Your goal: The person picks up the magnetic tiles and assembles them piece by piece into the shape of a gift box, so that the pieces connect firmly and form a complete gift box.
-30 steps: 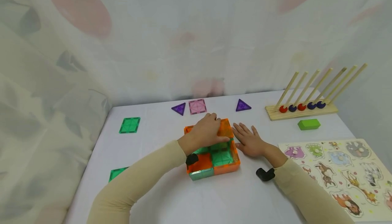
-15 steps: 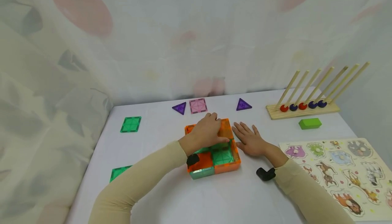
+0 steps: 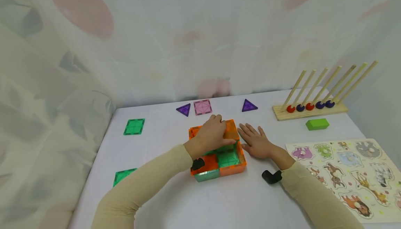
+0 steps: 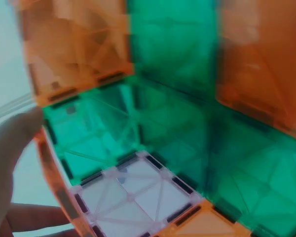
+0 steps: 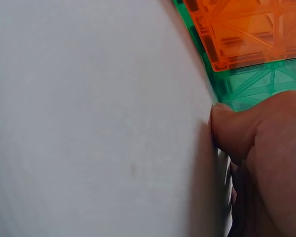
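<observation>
Magnetic tiles in clear orange and green form a low, square box (image 3: 233,170) on the table in the head view. My left hand (image 3: 209,134) reaches across its far side. Its fingers bend down over the far wall, and the thumb points right, by a flat orange magnetic tile (image 3: 232,130) at the back right corner. Green, orange and pale tiles (image 4: 133,197) meet inside the box in the left wrist view. Spread on the table to the right of the box is my right hand (image 3: 257,142), its thumb (image 5: 232,126) at the outer wall.
Green square tiles (image 3: 134,126) lie at left. Behind the box are a pink tile (image 3: 202,107) and two purple triangles (image 3: 249,105). At right stand a pegged wooden rack (image 3: 310,112), a green block (image 3: 317,124) and an animal puzzle board (image 3: 341,157).
The head view has shifted very slightly. Both hands keep their places at the box, and the tiles show no visible movement.
</observation>
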{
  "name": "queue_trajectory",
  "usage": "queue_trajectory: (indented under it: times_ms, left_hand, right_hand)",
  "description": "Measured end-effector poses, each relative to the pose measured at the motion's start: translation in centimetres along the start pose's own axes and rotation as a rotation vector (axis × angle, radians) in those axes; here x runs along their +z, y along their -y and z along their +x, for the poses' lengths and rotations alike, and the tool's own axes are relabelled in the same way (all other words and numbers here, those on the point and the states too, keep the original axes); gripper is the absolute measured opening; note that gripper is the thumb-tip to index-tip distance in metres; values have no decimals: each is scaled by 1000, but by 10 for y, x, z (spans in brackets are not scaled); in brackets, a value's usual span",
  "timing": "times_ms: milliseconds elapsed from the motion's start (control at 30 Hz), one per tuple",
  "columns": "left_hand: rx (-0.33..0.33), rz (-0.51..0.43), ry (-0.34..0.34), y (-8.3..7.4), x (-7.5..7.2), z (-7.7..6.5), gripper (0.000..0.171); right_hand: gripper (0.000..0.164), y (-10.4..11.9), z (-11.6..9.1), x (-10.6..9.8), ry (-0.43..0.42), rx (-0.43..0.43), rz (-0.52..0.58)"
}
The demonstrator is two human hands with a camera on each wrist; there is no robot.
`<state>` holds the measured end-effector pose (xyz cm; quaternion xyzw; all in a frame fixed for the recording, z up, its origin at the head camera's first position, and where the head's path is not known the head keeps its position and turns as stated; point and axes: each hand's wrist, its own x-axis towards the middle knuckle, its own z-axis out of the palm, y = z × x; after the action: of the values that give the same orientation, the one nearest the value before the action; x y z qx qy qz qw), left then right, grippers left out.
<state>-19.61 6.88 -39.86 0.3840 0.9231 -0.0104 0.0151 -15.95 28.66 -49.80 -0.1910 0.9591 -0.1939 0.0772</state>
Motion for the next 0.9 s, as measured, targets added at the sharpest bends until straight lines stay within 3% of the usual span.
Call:
queue_trajectory:
  times_ms: [300,633,767,900]
  left_hand:
    - [-12,5,-24,2,0,-1,78]
    - [-65,-118,30,4,-4,-5,92]
    - [-122,-264,4,18,-15,-14,93]
    - [-209,-404,-62,50,-25,-35,79]
  right_hand:
    - [62,3,3,-4,-8,-6,-15]
    - [62,4,4,-4,-17,-8,-15]
    - [62,3,2,0,-17,-10,-13]
    - [62,2,-2,1,-29,-6,-3]
